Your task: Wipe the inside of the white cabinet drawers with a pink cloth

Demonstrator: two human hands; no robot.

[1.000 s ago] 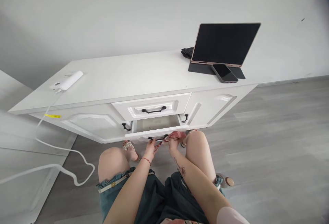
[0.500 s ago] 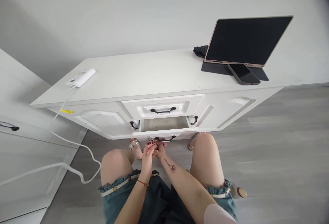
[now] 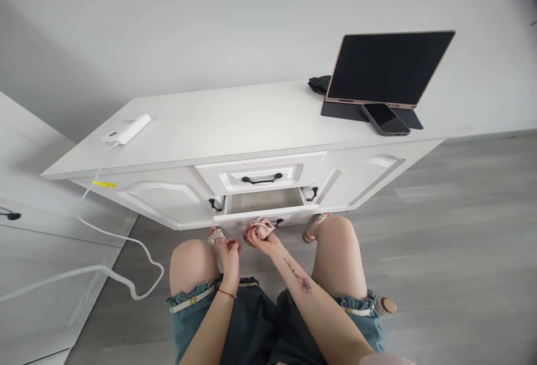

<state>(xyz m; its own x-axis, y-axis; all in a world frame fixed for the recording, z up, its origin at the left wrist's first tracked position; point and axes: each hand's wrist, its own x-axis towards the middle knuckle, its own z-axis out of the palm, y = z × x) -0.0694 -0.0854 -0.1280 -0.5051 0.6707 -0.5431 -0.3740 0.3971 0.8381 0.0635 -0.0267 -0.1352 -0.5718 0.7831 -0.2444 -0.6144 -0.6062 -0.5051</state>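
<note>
My right hand (image 3: 260,242) is closed round a small pale pink, crumpled cloth (image 3: 263,227), just in front of the lower drawer. To its left and apart from it, my left hand (image 3: 230,252) has its fingers curled together; whatever is in them, if anything, is hidden. The lower drawer (image 3: 268,213) is pulled out of the white cabinet, and the part of its inside that shows looks bare. The cloth and my right hand cover part of that drawer's black handle (image 3: 278,222). Above it the upper drawer (image 3: 262,172) is closed.
On the cabinet top (image 3: 226,124) stand a dark-screened tablet (image 3: 390,69), a phone (image 3: 386,119), a black item (image 3: 319,84) behind the tablet and a white device (image 3: 128,129) with a cable. That cable (image 3: 138,242) hangs to the left. My knees flank the drawer.
My hands have come apart: the left drew back to the left, and the right turned up with the pink cloth showing in it. The view has shifted slightly.
</note>
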